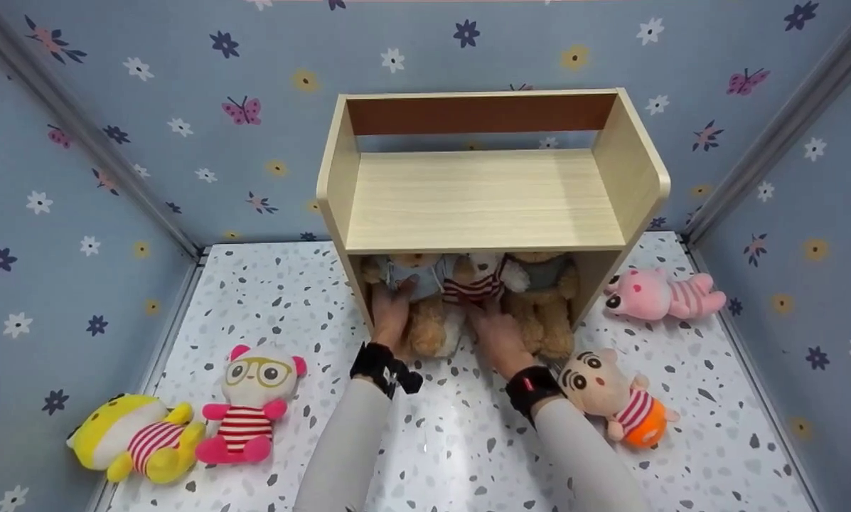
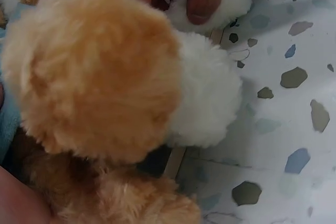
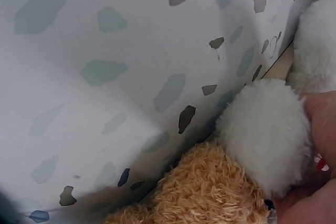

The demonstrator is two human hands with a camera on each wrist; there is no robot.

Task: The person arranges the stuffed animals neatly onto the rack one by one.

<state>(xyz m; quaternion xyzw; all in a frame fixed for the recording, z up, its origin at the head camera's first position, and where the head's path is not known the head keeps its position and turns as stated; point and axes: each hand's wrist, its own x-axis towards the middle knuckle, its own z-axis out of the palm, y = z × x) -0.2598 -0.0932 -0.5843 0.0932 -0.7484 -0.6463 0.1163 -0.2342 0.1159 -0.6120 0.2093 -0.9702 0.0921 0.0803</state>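
Note:
Three plush toys sit side by side in the lower compartment of a wooden shelf (image 1: 485, 203). My left hand (image 1: 391, 313) grips the side of the left teddy bear (image 1: 429, 327), its thumb over the pale blue top. That bear's round tan foot (image 2: 92, 72) fills much of the left wrist view. My right hand (image 1: 498, 338) holds the middle white plush (image 1: 476, 288), in a red-striped shirt, low on its body. In the right wrist view its fingers lie around a white foot (image 3: 265, 137). The right teddy bear (image 1: 544, 313) wears grey. The shelf board hides the heads' tops.
On the speckled floor (image 1: 439, 441), a yellow plush (image 1: 141, 437) and a pink-and-white panda plush (image 1: 249, 405) lie at left. At right lie a pink striped plush (image 1: 660, 295) and a plush in orange shorts (image 1: 617, 398). Flowered walls (image 1: 205, 142) enclose the area.

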